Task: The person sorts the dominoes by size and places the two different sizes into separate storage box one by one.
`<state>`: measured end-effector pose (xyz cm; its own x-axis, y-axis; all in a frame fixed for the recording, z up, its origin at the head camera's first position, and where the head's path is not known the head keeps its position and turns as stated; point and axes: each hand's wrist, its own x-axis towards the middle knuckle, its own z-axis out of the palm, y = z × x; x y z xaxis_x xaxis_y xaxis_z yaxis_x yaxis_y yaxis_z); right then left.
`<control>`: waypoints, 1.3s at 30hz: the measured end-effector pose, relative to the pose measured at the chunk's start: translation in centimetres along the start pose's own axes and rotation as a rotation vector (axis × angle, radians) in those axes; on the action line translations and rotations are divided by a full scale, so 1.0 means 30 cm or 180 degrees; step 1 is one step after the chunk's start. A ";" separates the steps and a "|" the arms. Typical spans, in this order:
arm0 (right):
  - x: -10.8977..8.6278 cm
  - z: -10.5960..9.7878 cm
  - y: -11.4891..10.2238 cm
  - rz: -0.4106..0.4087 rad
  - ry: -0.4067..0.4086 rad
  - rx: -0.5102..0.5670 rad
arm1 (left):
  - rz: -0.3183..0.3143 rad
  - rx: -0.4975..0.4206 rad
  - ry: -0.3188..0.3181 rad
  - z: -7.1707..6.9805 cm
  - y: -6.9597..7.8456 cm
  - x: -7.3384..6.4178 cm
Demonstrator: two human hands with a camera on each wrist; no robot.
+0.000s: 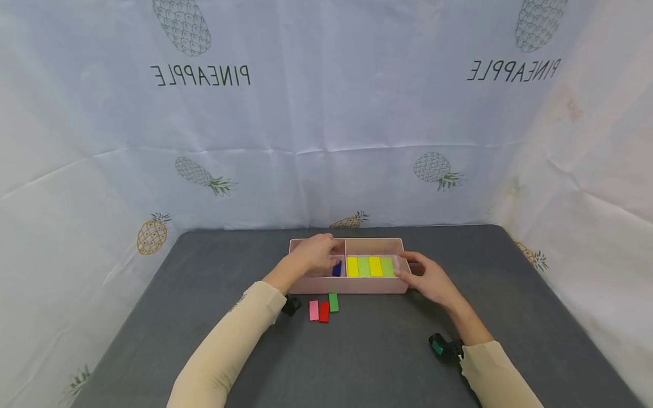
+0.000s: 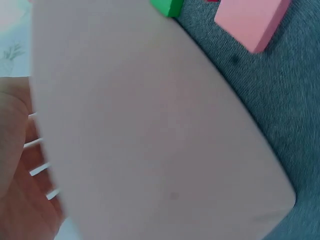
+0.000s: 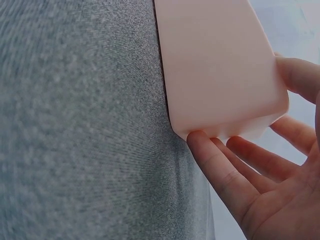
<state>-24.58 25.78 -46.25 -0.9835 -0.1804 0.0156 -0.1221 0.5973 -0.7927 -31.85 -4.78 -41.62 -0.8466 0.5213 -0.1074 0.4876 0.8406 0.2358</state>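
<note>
A pale pink two-compartment box (image 1: pixel 357 286) stands on the dark table. My left hand (image 1: pixel 317 252) reaches over its near wall into the left compartment, with fingertips at a dark blue block (image 1: pixel 336 269). Whether they pinch the block is hidden; in the left wrist view the box wall covers the tips of that hand (image 2: pixel 25 165). My right hand (image 1: pixel 431 280) grips the box's right end, thumb at the near rim and fingers against the end wall (image 3: pixel 235 125). Yellow blocks (image 1: pixel 375 266) and light green blocks (image 1: pixel 364 267) lie alternating in the right compartment.
In front of the box lie a pink block (image 1: pixel 313 310), a red block (image 1: pixel 323 312) and a green block (image 1: pixel 334 302). The grey-black table (image 1: pixel 372 362) extends around them. White pineapple-print cloth (image 1: pixel 326 113) hangs behind and at both sides.
</note>
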 end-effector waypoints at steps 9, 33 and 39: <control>0.003 0.001 -0.002 0.0055 -0.0014 -0.0026 | 0.0198 0.0446 0.0332 -0.054 -0.001 -0.070; 0.002 0.000 -0.005 0.0056 0.0035 -0.0135 | 0.0745 0.0669 0.0921 -0.081 0.018 -0.263; 0.002 0.001 -0.007 0.0019 0.0028 -0.0136 | 0.0836 0.0627 0.1022 -0.071 0.023 -0.302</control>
<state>-24.61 25.63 -46.10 -0.9853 -0.1699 0.0164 -0.1216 0.6312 -0.7661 -24.29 -9.23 -38.43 -0.6969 0.6746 0.2434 0.6995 0.7142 0.0237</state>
